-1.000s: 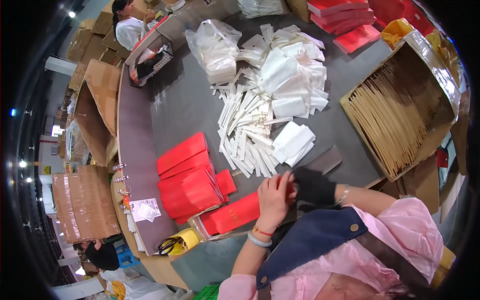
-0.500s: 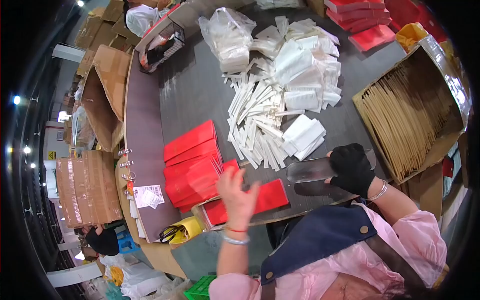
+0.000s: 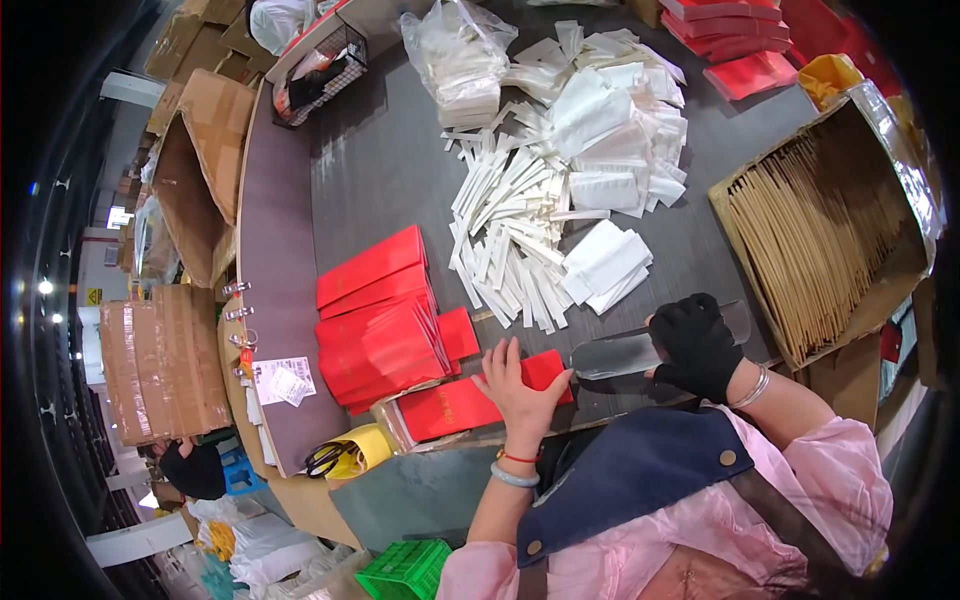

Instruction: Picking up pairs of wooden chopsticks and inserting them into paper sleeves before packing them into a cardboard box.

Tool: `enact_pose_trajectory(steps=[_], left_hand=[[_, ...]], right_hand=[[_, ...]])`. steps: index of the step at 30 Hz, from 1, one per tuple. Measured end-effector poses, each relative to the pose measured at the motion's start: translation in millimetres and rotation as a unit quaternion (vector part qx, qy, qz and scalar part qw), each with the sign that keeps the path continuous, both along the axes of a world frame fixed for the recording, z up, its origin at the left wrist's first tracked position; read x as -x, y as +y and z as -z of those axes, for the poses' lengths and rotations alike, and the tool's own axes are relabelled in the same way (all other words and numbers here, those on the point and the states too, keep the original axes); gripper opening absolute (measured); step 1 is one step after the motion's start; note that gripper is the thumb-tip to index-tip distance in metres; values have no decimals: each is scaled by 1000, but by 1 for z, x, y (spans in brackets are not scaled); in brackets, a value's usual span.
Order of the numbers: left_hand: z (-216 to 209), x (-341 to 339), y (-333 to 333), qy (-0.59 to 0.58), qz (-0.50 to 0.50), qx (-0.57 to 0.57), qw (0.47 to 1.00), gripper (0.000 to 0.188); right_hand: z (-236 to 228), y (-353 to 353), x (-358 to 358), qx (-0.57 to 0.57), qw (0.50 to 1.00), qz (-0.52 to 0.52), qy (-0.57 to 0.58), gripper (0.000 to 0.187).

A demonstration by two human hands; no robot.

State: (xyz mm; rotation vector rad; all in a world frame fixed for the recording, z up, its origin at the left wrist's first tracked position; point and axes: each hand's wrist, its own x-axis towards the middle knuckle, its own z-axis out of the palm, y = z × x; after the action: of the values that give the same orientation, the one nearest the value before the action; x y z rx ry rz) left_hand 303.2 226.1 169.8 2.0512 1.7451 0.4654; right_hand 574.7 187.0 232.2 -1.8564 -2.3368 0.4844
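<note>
My right hand [image 3: 692, 346], in a black fingerless glove, is closed on a long clear plastic sleeve [image 3: 612, 358] lying near the table's front edge. My bare left hand [image 3: 524, 402] has its fingers spread over a red packet [image 3: 450, 407] by the front edge. The thumb comes close to the sleeve's left end; whether they touch, I cannot tell. Left of that hand lies a stack of red packets [image 3: 385, 340], fanned and overlapping. Beyond the sleeve are a small stack of white packets [image 3: 607, 265] and a heap of narrow white strips [image 3: 510, 215].
At right stands an open carton [image 3: 725, 205] packed with thin brown sticks or edges. A clear bag of white packets [image 3: 465, 75] sits at the far side. Black-handled scissors [image 3: 325, 458] lie by a yellow holder [image 3: 368, 450]. A wire basket [image 3: 325, 80] hangs at the left partition.
My left hand has moved right and down from above the red stack toward the sleeve's left end. My right hand keeps its hold on the sleeve. The view has shifted slightly.
</note>
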Motion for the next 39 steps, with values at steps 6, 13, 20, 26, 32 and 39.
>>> enact_pose_trajectory(steps=[6,13,20,26,32,39], left_hand=[[-3,9,3,-8,-3,14,1000,86],[-9,-6,35,-29,27,8,999,61],[15,-27,92,-4,9,2,1000,21],[11,-11,91,-45,-6,0,999,15],[-20,-41,85,-104,31,-14,994,15],[-2,-98,88,-52,154,-61,985,29]], right_hand=[[12,6,13,53,997,-38,30,65],[44,30,54,-25,981,-86,173,72],[24,-12,-94,-160,935,273,159,38],[57,-87,-257,-144,859,479,-112,35],[60,-94,-283,-41,866,492,-73,43],[69,-85,-266,-97,813,571,-59,45]])
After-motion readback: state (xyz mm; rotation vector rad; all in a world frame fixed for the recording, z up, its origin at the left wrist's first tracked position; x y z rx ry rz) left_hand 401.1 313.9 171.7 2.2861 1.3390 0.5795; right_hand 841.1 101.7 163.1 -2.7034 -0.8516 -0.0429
